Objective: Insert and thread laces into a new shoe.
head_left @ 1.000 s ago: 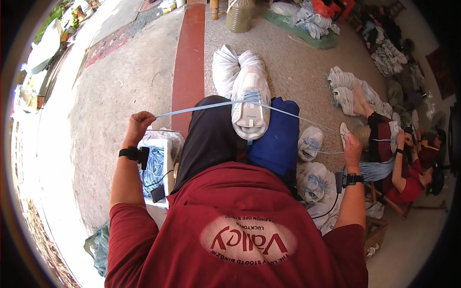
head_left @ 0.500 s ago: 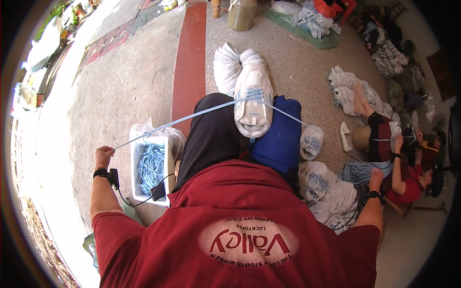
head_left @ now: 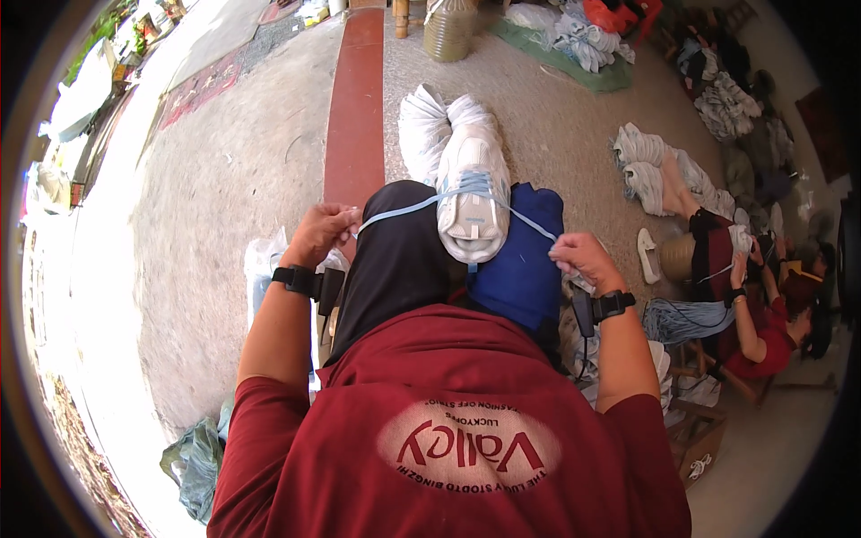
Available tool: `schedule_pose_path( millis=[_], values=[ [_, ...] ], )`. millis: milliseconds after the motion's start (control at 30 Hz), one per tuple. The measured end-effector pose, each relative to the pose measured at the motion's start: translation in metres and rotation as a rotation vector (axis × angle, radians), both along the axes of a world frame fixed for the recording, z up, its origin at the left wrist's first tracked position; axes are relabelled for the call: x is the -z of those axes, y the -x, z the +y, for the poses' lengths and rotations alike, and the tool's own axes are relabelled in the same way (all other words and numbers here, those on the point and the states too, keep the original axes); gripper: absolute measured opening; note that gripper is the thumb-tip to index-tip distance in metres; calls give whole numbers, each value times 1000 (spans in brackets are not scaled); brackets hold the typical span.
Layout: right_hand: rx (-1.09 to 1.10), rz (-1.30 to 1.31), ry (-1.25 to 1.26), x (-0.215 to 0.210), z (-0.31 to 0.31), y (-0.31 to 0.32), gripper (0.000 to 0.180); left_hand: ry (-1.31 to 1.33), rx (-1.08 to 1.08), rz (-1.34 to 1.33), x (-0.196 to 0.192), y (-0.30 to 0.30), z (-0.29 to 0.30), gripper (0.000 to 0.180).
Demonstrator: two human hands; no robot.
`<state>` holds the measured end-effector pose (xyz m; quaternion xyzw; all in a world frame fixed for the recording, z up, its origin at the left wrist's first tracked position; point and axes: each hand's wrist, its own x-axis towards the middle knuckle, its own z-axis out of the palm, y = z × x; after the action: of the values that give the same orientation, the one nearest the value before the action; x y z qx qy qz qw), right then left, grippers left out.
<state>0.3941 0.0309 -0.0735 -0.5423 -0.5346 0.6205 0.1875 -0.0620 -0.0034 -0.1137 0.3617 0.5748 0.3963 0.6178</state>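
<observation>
Both hands are in from the wide spread of half a second ago, now close to my knees; shoe hasn't really shifted. Left hand (head_left: 327,231) pinches one run of the blue lace (head_left: 395,211) in its fingertips, right hand (head_left: 583,258) pinches the other.

Shoe (head_left: 473,213): white, upright, up at my knees, between left leg (head_left: 399,255) in black and right leg (head_left: 516,269) in blue. Toe points away, opening faces me. My read: it's parked that way so the lacing faces up and each run gets its own hand. Both hands are on the lace, so the shoe must be sitting on legs or something under it; contact underneath is hidden, can't tell which.

Lace crosses the lacing and leaves on both sides. Right run looks fairly straight, left one bows a bit, so probably not hard tension. Hands sit roughly level either side, likely to keep the two runs even.

White stack (head_left: 421,134) is just beyond the toe, probably there to stay off my lap. White box (head_left: 258,278) is by my left arm, partly covered by it; reads as parked within reach. Co-worker (head_left: 753,345) sits off to my right, blue lace bundle (head_left: 686,318) beside them.
</observation>
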Motion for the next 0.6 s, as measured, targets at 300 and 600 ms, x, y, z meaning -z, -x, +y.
schedule_pose_path(
  millis=[300, 600],
  values=[
    [-22, -107, -880, 27, 66, 98, 9, -256, 478, 239, -15, -117, 70, 9],
    [237, -254, -964, 40, 59, 122, 13, -261, 246, 155, -2, -116, 77, 10]
  ],
)
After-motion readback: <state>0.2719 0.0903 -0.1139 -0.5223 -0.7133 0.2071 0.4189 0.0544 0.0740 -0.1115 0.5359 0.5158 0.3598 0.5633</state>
